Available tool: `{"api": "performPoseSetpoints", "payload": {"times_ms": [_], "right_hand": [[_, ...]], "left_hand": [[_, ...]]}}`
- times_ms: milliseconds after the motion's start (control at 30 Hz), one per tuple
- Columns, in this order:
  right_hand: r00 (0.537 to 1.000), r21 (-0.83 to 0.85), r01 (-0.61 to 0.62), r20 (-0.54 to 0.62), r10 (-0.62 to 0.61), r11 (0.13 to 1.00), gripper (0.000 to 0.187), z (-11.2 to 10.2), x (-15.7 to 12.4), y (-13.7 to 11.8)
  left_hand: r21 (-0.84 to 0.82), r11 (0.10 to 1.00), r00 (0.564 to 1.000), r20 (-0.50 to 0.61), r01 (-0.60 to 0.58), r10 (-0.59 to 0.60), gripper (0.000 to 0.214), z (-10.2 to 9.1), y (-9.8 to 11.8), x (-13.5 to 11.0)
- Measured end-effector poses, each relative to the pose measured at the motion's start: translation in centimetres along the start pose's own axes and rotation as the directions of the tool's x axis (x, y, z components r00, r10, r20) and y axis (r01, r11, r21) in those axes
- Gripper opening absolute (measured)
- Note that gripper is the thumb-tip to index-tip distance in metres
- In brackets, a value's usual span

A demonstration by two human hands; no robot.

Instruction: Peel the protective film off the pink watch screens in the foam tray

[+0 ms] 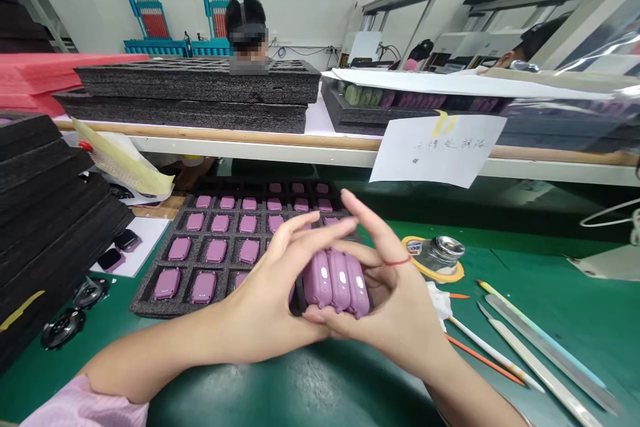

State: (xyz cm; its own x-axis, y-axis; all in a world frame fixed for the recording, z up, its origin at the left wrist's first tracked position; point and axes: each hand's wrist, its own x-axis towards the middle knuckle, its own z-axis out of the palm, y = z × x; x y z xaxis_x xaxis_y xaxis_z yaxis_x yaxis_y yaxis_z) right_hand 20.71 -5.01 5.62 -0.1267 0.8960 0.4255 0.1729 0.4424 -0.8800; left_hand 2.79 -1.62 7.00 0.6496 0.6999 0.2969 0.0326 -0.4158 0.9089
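Observation:
In front of me I hold a row of three purple watch cases [341, 282], pressed face to face, each with a white oval mark on its side. My right hand [395, 287] wraps round them from the right, its thumb beneath and index finger raised. From the left, my left hand [267, 287] closes over the row's left end, fingers above and thumb below. Behind my hands lies a black foam tray [150, 303] with more purple watch cases in its pockets; my left hand hides part of it.
Black foam trays [40, 213] are stacked at the left, near dark watch parts [64, 329]. At the right are a glass bottle [440, 255], a cotton swab [495, 353], tweezers [540, 360] and an orange stick [485, 360]. A shelf [280, 147] with foam trays crosses behind; people sit beyond.

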Motion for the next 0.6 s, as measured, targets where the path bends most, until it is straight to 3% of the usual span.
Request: {"api": "performPoseSetpoints", "payload": {"times_ms": [67,133,200,300,467,600], "right_hand": [[0.993,-0.104,0.102,-0.054,-0.108,0.989,0.109,-0.11,-0.11,0.10],[0.979,-0.167,0.181,-0.067,-0.195,0.969,0.104,-0.21,-0.12,0.18],[0.971,-0.184,0.217,-0.058,-0.231,0.959,0.099,-0.21,-0.07,0.17],[0.974,-0.186,0.211,-0.045,-0.223,0.960,0.100,-0.13,0.01,0.02],[0.980,-0.197,0.189,-0.027,-0.198,0.962,0.101,-0.10,-0.09,-0.06],[0.974,-0.231,0.218,-0.009,-0.226,0.948,0.098,0.02,-0.16,0.27]], "left_hand": [[-0.238,0.953,0.981,0.083,0.190,-0.175,0.111,-0.14,0.27,0.09],[-0.434,0.832,0.938,0.195,0.346,-0.288,0.093,-0.19,0.50,0.29],[-0.507,0.757,0.911,0.250,0.413,-0.329,0.061,-0.17,0.57,0.54],[-0.518,0.737,0.901,0.255,0.433,-0.350,0.045,-0.25,0.47,0.81],[-0.509,0.731,0.891,0.263,0.455,-0.371,0.045,-0.42,0.31,1.00],[-0.529,0.744,0.912,0.211,0.408,-0.350,0.055,0.35,0.12,0.96]]}}
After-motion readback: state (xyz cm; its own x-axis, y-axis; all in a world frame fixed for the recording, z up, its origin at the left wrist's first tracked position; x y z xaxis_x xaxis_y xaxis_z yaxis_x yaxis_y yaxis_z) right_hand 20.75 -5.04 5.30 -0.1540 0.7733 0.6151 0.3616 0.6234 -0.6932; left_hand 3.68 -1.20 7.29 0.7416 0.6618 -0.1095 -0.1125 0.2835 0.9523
